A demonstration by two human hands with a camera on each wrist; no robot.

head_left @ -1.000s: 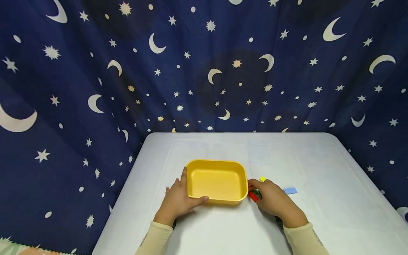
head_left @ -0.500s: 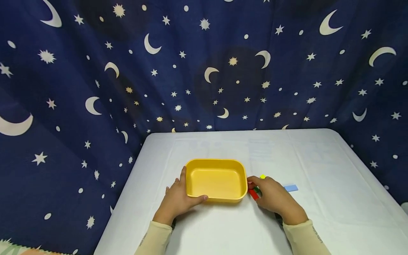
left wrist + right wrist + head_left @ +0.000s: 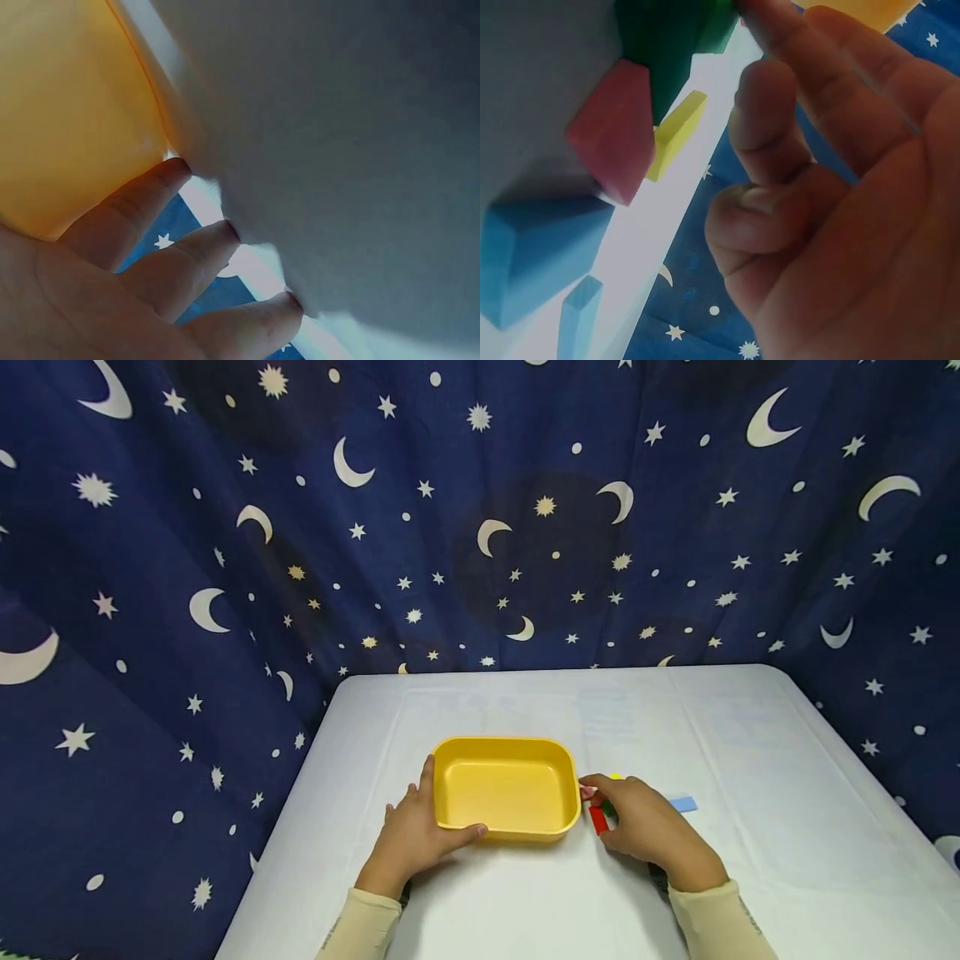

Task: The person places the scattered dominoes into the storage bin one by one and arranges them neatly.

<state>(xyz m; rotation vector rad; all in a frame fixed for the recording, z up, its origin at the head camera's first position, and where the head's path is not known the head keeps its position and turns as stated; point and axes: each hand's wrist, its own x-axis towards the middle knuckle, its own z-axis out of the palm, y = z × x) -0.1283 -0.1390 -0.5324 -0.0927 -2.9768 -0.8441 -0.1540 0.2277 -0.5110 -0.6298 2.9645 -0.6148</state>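
Observation:
A shallow yellow plastic box [image 3: 507, 833] sits on the white table. My left hand [image 3: 408, 839] rests at its near left corner, index finger along the side and thumb on the front rim. In the left wrist view its fingers [image 3: 176, 266] lie straight, the index beside the box wall. At the box's right side my right hand [image 3: 645, 822] pinches a red block [image 3: 597, 820], with the thumb tip at its near end. A green block [image 3: 660, 52] shows by the fingertips. The ring and little fingers are curled. Something small and pink [image 3: 587, 792] peeks out under the index finger.
Beyond the right hand lie a light blue block [image 3: 683, 804] and a yellow block [image 3: 616, 776]. The right wrist view adds a pinkish-red block [image 3: 615, 135] and a larger blue block [image 3: 540, 259]. A dark blue star-and-moon curtain [image 3: 450, 527] hangs behind the table.
The red block has turned slightly beside the box, and more of the pink thing shows under the right index finger. The left hand and box stay together. The head view has shifted a little.

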